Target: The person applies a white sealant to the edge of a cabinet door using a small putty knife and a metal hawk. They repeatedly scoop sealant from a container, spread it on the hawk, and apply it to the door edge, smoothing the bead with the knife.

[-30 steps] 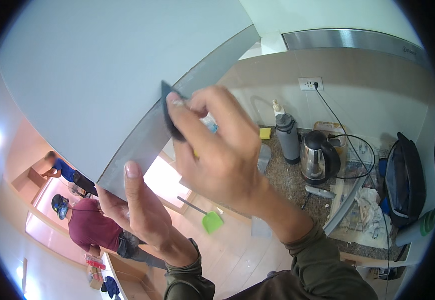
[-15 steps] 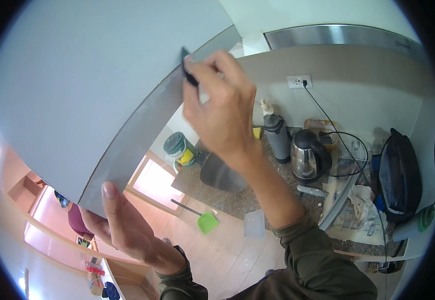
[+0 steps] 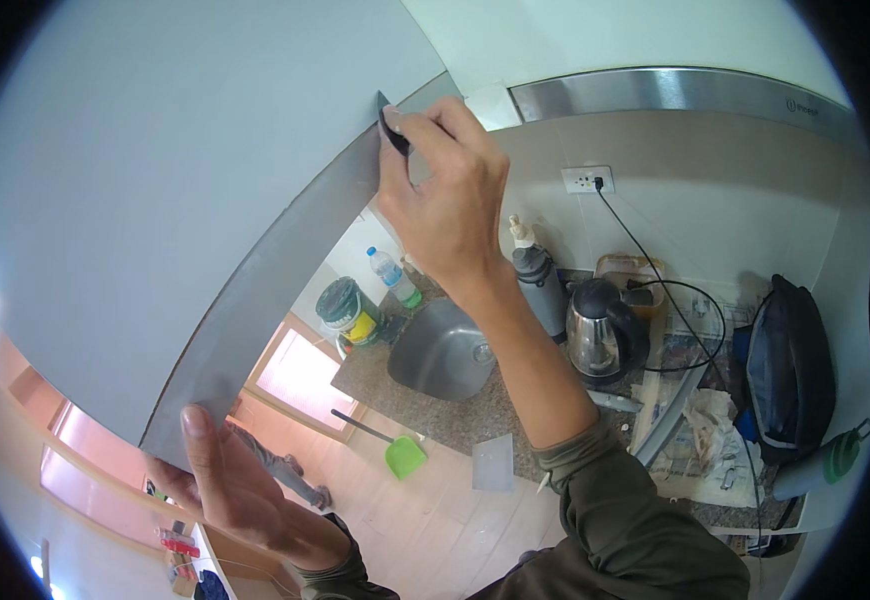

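My right hand pinches a small dark, flat, pointed tool against the seam near the upper end of a grey edge strip on a large pale grey panel. My left hand grips the lower corner of that strip, its thumb on the strip's face and its fingers partly hidden behind it.
Below are a sink, green bucket, water bottle, thermos, kettle and black bag. A stainless bar crosses the top right. A green dustpan and another person's legs show lower left.
My right hand moved up and right along the seam with the tool. The view shifted, uncovering the sink and bottle; my left hand appears lower. The people seen earlier are mostly hidden or out of view.
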A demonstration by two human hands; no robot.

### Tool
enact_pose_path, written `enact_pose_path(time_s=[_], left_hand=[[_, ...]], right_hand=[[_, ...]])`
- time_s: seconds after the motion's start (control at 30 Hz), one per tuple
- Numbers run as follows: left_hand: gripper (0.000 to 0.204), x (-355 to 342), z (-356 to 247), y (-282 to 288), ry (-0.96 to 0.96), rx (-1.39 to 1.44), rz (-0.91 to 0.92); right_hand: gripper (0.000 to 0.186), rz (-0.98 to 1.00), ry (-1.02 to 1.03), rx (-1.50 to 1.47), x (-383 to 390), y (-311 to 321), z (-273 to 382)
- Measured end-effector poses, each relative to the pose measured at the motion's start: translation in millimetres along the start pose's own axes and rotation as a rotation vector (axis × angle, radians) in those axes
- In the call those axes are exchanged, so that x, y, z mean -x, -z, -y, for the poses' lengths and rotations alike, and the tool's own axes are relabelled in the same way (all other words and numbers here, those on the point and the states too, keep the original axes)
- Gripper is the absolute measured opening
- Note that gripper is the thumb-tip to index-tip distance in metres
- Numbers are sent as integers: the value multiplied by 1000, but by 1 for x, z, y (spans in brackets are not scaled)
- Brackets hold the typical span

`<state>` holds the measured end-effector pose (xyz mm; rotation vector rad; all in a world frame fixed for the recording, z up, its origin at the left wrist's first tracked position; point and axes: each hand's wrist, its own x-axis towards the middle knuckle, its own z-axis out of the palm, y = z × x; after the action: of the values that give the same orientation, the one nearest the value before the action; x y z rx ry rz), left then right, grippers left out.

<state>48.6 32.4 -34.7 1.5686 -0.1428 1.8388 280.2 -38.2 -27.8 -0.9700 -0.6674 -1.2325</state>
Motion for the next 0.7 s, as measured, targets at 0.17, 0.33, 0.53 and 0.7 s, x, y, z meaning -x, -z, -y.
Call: enact_pose_path(time_s=[0.17, 0.33, 0.53, 0.7], left_hand=[[37, 4, 6, 7, 33, 62, -6], [37, 7, -6, 4, 30, 29, -32], [37, 12, -4, 13, 6, -18, 54], [37, 9, -1, 11, 48, -26, -14]], right_hand=[[26, 49, 57, -104, 9, 10, 16], [23, 23, -11, -14, -3, 3, -27], [29, 114, 7, -96, 3, 19, -14], [29, 48, -3, -71, -1, 9, -29]])
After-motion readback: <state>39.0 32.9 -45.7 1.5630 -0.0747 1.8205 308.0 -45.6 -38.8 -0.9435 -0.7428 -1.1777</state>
